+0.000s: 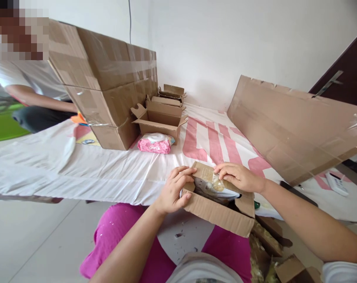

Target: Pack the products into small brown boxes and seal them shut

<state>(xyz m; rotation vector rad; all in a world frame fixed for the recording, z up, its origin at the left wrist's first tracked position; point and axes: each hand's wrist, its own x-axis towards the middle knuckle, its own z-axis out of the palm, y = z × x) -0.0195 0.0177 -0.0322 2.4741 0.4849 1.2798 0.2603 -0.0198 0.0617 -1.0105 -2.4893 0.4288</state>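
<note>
A small open cardboard box (218, 212) is tilted over my lap at the table's near edge. My left hand (175, 188) grips its left end, thumb on the near wall and fingers toward the far side. My right hand (233, 177) has its fingers bent over the far flap (203, 171), beside a crumpled bit of clear tape (218, 182). Inside the box lies something grey and white (208, 188), partly covered by the flap, so its kind cannot be made out.
Stacked taped cartons (113, 86) stand left, with open cardboard boxes (162, 118) and a pink wipes pack (155, 143) beside them. A large cardboard sheet (287, 129) leans at right, near a dark phone-like slab (298, 192). Another person's arm (39, 98) shows far left. Cardboard scraps (290, 269) lie below right.
</note>
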